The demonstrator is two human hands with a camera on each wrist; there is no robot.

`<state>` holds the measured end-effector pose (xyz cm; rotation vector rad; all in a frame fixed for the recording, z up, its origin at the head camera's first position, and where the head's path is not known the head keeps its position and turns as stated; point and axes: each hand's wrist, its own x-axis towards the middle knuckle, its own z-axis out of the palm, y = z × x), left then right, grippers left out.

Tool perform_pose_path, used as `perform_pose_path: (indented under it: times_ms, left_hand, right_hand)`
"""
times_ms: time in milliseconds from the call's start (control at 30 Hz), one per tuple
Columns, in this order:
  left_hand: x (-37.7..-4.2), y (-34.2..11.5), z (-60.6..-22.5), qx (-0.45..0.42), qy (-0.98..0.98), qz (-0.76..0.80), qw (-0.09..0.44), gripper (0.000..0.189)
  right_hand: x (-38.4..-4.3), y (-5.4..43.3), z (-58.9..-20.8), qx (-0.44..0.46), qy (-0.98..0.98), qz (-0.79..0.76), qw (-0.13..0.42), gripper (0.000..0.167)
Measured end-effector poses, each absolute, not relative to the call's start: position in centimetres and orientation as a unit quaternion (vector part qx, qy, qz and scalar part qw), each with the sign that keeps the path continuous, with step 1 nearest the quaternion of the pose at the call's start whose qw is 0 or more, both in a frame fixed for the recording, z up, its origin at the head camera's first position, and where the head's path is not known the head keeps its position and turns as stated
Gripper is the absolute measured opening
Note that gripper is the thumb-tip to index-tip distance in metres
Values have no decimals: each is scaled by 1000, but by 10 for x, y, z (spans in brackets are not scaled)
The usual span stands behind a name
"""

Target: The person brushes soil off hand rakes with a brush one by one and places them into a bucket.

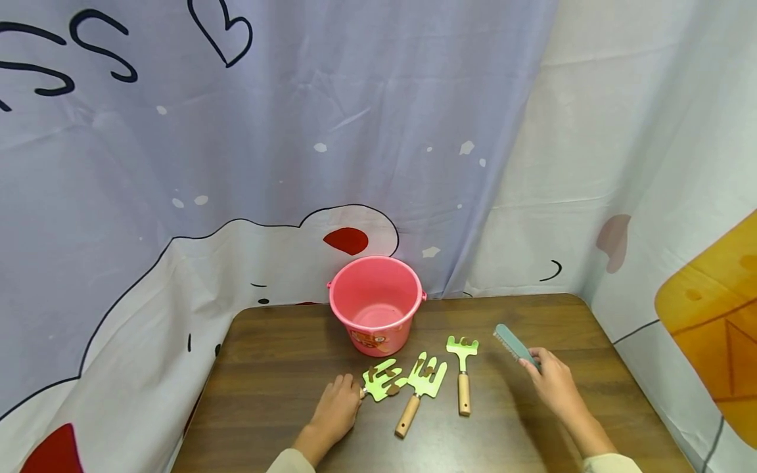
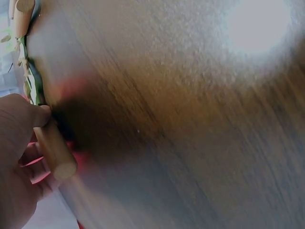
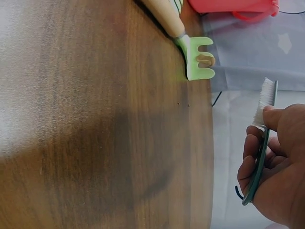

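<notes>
My left hand [image 1: 340, 408] grips the wooden handle [image 2: 55, 148] of a green garden fork [image 1: 376, 389], whose tines carry brown patches that look like dirt. My right hand [image 1: 554, 382] holds a brush [image 1: 512, 341] with a teal back, raised above the right part of the table; its white bristles [image 3: 263, 101] show in the right wrist view. Between the hands lie a second green fork [image 1: 408, 415] and a small green rake [image 1: 464, 387], each with a wooden handle and brown bits on its head. The held fork's tines come close to the second fork.
A pink bucket [image 1: 378, 338] stands upright at the back of the brown wooden table [image 1: 266, 368], behind the forks. Beyond the table's far edge hangs a printed curtain [image 1: 284, 131], which continues along both sides.
</notes>
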<state>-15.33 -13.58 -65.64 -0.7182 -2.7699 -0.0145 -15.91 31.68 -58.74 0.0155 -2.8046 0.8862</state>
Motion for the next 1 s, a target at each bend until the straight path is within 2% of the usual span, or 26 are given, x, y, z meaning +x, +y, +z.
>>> perform_pose_path:
  times_ms: [333,500,600,1000]
  left_hand:
    - [-152,-131,-654,-218,-967,-26,132,21]
    - [-154,-130,-651,-199,-974,-40,104,33]
    - [-155,-129,-649,-191,-976,-46,94,34]
    - [-162,-135,-646,-195,-973,-38,121,32]
  right_hand:
    - [-157,315,-594,20,-950,298,93,34]
    - [-156,315,-595,18,-951,295,88,36]
    - [-156,315,-595,18,-951,295,87,36]
    - [-156,311,-598,28,-951,295,87,33]
